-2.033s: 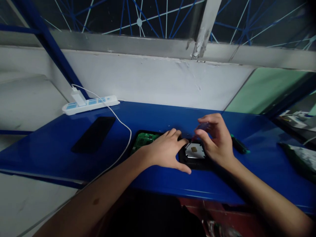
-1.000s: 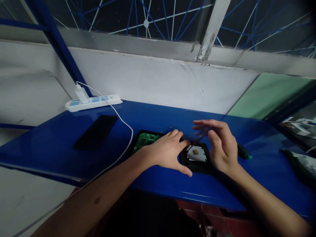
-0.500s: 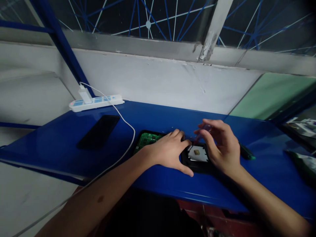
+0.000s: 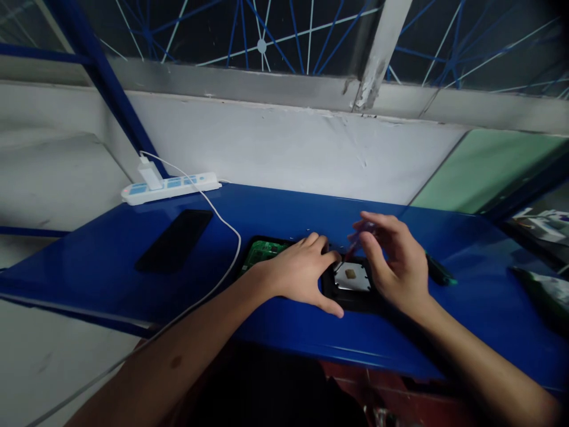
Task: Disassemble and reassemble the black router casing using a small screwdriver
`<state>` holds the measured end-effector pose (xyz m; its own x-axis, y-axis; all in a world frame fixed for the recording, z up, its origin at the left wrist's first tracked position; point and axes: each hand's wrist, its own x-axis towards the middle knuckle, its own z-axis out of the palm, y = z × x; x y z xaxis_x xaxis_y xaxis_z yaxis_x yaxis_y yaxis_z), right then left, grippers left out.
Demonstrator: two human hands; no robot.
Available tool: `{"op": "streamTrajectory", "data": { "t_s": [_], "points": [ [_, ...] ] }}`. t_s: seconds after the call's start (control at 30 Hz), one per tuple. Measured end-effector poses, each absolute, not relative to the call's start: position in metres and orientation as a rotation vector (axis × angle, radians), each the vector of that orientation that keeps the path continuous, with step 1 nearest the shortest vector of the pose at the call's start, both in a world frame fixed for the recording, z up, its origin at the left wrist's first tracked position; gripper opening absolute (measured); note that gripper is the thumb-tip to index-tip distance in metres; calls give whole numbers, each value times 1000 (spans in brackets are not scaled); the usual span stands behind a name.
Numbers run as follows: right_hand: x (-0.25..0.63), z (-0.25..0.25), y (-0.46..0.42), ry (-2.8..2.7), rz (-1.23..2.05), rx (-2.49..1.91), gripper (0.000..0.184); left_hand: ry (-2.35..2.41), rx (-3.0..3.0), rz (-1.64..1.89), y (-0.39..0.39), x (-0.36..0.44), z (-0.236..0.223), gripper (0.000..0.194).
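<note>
An opened black device (image 4: 351,283) lies on the blue table (image 4: 111,261); a green circuit board (image 4: 260,252) shows at its left end and a silver metal plate at its right. My left hand (image 4: 300,274) lies flat across its middle, fingers spread, holding it down. My right hand (image 4: 395,261) pinches a small screwdriver (image 4: 355,243) with a translucent reddish handle. The tip points down at the device's top edge, just beside my left fingertips.
A black phone (image 4: 175,239) lies face down at the left. A white power strip (image 4: 171,187) with a charger sits by the wall, its white cable (image 4: 222,264) running off the front edge. A green-tipped tool (image 4: 438,271) lies right of my hand; a bag (image 4: 544,293) is far right.
My right fingers have shifted around the screwdriver handle, opening out and closing again, as if turning it. My left hand has stayed pressed on the device. The view has swayed slightly.
</note>
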<state>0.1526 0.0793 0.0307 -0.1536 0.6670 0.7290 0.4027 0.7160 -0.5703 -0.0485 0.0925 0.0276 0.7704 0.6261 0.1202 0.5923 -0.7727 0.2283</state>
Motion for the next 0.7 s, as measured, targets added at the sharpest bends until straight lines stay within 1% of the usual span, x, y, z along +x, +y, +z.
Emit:
{"op": "streamTrajectory", "data": {
  "t_s": [0.23, 0.47, 0.57, 0.63, 0.7],
  "points": [
    [154, 30, 84, -1564, 337, -834, 31, 958, 2724, 234, 95, -54, 34, 85],
    [158, 28, 100, -1452, 327, -840, 25, 979, 2639, 137, 97, -65, 44, 84],
    [162, 26, 107, -1423, 343, -858, 23, 1016, 2634, 112, 99, -67, 49, 81],
    [164, 24, 111, -1417, 361, -874, 23, 1045, 2611, 153, 101, -67, 51, 73],
    [164, 21, 113, -1431, 385, -896, 23, 1064, 2586, 267, 103, -66, 52, 61]
  ]
}}
